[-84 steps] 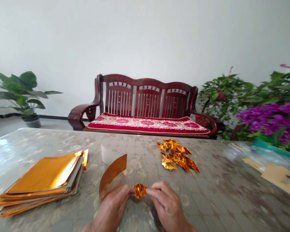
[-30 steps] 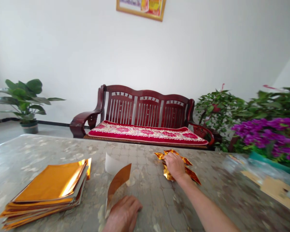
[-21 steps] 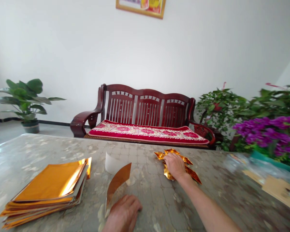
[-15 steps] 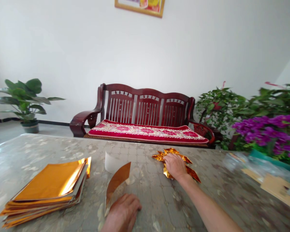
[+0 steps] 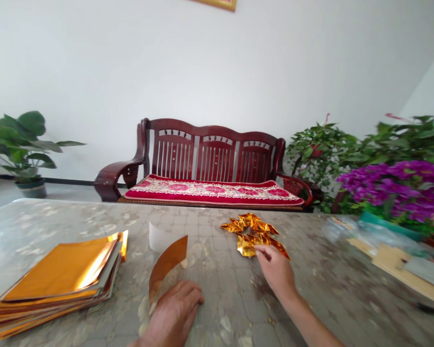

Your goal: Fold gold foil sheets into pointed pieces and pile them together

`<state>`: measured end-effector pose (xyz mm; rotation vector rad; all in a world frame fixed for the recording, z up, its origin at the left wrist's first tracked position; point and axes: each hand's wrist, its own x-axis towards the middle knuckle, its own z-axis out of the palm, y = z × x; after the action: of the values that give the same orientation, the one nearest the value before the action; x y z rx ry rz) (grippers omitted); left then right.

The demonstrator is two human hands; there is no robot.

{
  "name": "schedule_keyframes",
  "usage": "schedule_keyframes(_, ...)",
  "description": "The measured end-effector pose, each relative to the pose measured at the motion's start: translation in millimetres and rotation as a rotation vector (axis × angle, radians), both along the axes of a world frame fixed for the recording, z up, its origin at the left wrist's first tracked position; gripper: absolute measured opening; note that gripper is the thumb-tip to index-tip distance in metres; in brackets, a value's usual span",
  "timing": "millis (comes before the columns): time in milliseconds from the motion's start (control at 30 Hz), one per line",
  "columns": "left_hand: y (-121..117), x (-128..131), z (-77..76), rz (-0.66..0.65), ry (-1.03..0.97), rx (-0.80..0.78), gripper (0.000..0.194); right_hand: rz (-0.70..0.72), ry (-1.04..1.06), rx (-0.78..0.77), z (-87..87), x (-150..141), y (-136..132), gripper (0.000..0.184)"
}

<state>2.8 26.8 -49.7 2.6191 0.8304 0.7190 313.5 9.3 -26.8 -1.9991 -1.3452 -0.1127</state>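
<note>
My left hand [image 5: 173, 306] rests low on the marble-patterned table cover, its fingers together around the lower end of a curled gold foil strip [image 5: 167, 264]. The strip rises from the hand and arcs up to the left. My right hand [image 5: 275, 271] sits just in front of a loose pile of folded gold foil pieces [image 5: 251, 236], fingertips at the pile's near edge and holding nothing. To the left lies a thick stack of square gold foil sheets [image 5: 56, 274]. A curled white paper strip [image 5: 157, 237] stands behind the gold strip.
The mottled table cover [image 5: 217, 308] spans the view. Toward the right end lie a clear plastic bag [image 5: 369, 233] and flat cardboard [image 5: 390, 260]. Beyond the table edge are a dark red wooden bench [image 5: 210, 164], potted plants and purple flowers.
My right hand has lifted off the foil pile and drawn back toward me. The view has shifted slightly, and my left hand stays by the gold strip.
</note>
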Motion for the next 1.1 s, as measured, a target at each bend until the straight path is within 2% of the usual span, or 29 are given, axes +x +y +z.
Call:
schedule_keyframes(133, -0.3, -0.3, -0.6, 0.000, -0.009, -0.004, 0.025, -0.021, 0.026, -0.020, -7.2, -2.3, -6.9, 0.031)
schedule_keyframes(433, 0.8, -1.0, -1.7, 0.001, -0.033, 0.007, 0.024, -0.068, 0.035, -0.057, -20.8, 0.4, -1.0, 0.036)
schedule_keyframes(1100, 0.8, -0.8, -0.1, -0.005, 0.020, -0.036, 0.022, -0.082, 0.032, -0.186, -15.5, -1.8, 7.6, 0.016)
